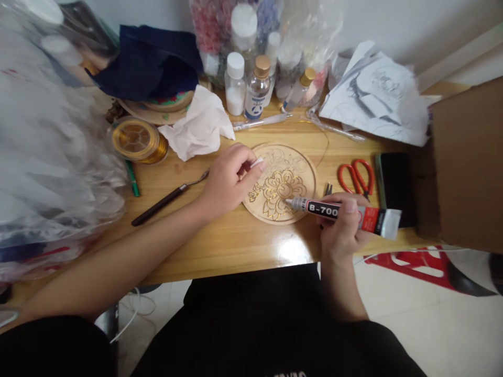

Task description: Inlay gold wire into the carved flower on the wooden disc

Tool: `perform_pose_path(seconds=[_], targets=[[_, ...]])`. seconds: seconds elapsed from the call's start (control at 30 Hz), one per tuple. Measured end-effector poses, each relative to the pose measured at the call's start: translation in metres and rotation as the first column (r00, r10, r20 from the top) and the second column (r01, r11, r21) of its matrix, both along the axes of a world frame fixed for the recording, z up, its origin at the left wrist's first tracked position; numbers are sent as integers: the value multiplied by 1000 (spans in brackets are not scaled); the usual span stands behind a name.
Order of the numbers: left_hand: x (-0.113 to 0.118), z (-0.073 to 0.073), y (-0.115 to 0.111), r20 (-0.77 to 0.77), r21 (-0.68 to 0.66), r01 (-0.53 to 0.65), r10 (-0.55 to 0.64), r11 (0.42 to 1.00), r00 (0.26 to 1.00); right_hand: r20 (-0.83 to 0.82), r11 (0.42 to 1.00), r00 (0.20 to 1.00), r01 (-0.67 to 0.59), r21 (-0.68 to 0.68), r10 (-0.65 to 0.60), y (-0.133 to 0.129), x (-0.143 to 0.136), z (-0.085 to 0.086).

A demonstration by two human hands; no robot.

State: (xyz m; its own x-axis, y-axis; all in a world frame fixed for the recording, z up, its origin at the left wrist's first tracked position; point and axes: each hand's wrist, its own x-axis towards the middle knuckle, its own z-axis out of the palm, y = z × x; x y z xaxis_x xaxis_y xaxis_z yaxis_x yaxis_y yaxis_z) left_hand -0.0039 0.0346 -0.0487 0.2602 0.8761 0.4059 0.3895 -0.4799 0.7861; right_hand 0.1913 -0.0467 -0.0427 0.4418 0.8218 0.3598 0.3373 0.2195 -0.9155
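A round wooden disc (296, 215) lies on the table, with a flower pattern outlined partly in gold wire (283, 189); its upper part shows only drawn lines. My right hand (346, 225) is wrapped round a glue tube (334, 210) marked "B-700". The tube's nozzle points left, over the flower; I cannot tell if it touches. My left hand (231, 178) rests at the disc's left edge, thumb and finger pinching a small white piece (257, 162), perhaps tissue. Dark metal tips (328, 187) stick out beside my right hand; the rest of that tool is hidden.
A dark-handled tool (159, 205), a gold wire spool (137, 140) and crumpled tissue (202, 125) lie left. Bottles (256, 89) and a pen (263, 122) stand or lie behind. Red-handled scissors (356, 177), a phone (395, 183) and a cardboard box (467, 167) are right.
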Motion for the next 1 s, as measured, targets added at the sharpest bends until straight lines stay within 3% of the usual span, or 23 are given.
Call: perform_pose_path(seconds=[1.0], targets=[[0, 0, 0, -29, -27, 8, -8, 1000, 1000, -39, 1000, 999, -18, -11, 18, 0, -3, 4]])
